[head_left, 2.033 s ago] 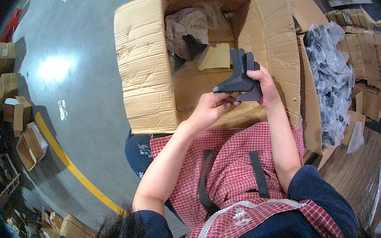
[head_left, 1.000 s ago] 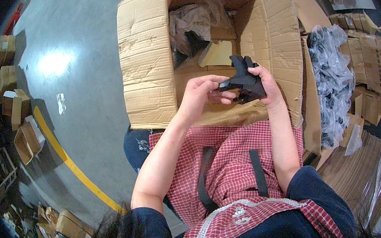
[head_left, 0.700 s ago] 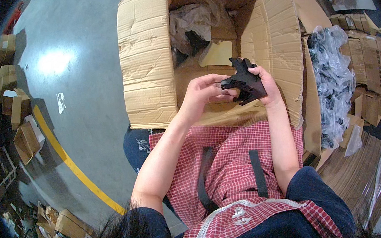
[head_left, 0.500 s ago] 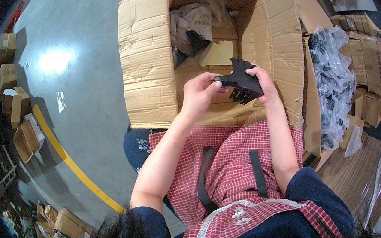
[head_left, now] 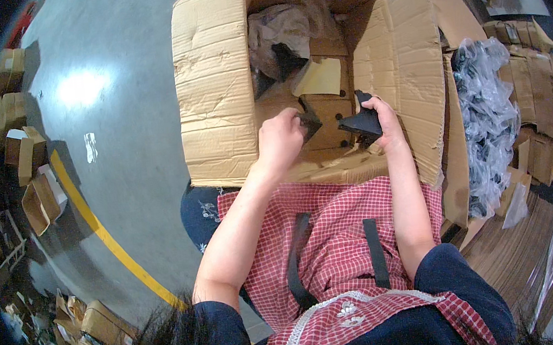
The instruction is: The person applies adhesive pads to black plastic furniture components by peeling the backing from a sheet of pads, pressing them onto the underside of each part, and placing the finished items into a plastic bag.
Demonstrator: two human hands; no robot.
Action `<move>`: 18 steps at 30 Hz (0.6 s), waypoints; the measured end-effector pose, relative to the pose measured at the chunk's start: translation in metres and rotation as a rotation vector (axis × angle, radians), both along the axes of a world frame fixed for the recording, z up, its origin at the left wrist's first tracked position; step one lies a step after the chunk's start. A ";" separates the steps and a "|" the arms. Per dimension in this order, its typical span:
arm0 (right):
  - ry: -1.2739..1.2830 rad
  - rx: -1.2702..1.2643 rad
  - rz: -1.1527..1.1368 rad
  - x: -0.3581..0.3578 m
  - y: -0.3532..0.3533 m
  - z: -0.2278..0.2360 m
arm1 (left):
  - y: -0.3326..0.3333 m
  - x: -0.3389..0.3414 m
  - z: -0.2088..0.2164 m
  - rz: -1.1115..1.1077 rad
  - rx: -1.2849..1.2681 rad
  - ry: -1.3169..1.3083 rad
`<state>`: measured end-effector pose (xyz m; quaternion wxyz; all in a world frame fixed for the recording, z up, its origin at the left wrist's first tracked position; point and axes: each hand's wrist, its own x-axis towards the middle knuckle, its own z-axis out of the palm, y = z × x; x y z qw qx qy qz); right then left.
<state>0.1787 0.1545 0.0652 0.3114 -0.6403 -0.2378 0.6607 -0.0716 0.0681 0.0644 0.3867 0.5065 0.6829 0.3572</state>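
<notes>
Both hands are over the near part of an open cardboard box [head_left: 216,111]. My left hand [head_left: 281,137] is closed on a dark angular black piece [head_left: 310,120], whose far part shows beyond the fingers. In my right hand [head_left: 387,120] is a second black piece [head_left: 363,121], bracket-like with a pointed end turned toward the left hand. A gap lies between the two pieces. Inside the box are crumpled translucent plastic wrap [head_left: 282,30], a black part [head_left: 288,60] by it, and a yellowish sheet [head_left: 319,77]. Small dark round spots dot the box's bottom.
Clear plastic bags of dark items [head_left: 486,117] stand to the right, beside stacked flattened cardboard [head_left: 520,248]. More cartons [head_left: 540,84] are at the far right. Across the grey floor on the left runs a yellow line [head_left: 112,240], with small boxes [head_left: 40,197] beyond it.
The hands have moved apart slightly. What looked like one black piece held between both is now two separate black pieces, one in each hand.
</notes>
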 end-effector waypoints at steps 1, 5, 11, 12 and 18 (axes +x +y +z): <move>0.049 -0.064 0.020 -0.007 0.004 0.003 | -0.001 0.000 -0.003 -0.081 -0.078 0.075; -0.063 -0.012 0.412 -0.058 0.024 -0.006 | -0.008 0.005 -0.014 -0.329 -0.345 0.295; -0.703 0.403 1.343 -0.135 0.078 -0.097 | -0.007 0.001 0.002 -0.615 -0.554 0.358; -0.789 0.443 1.447 -0.141 0.082 -0.107 | -0.008 0.001 0.004 -0.634 -0.558 0.343; -1.000 0.507 1.758 -0.167 0.090 -0.116 | -0.014 0.002 -0.006 -0.441 -0.406 0.311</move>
